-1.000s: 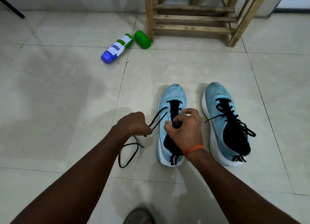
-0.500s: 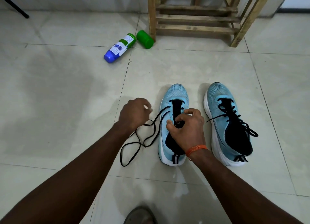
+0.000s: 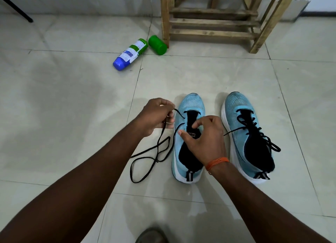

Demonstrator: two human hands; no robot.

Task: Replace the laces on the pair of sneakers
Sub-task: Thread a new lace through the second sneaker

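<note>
Threading step on the half-laced sneaker (image 3: 190,102): your left hand (image 3: 156,115) grip pinches the black lace (image 3: 161,139); your right hand (image 3: 205,139) grip pinches the tongue (image 3: 191,116). Next, probably: steer the lace tip into the following eyelet.

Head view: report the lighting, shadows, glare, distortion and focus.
Head view: dim, even indoor light; a broad soft shadow darkens the floor tiles on the left; faint sheen on the tiles near the bottom edge, no hard glare; wide-angle bowing splays the grout lines and the wooden rack; left hand, black lace, right hand and the half-laced sneaker it grips are sharp.
</note>
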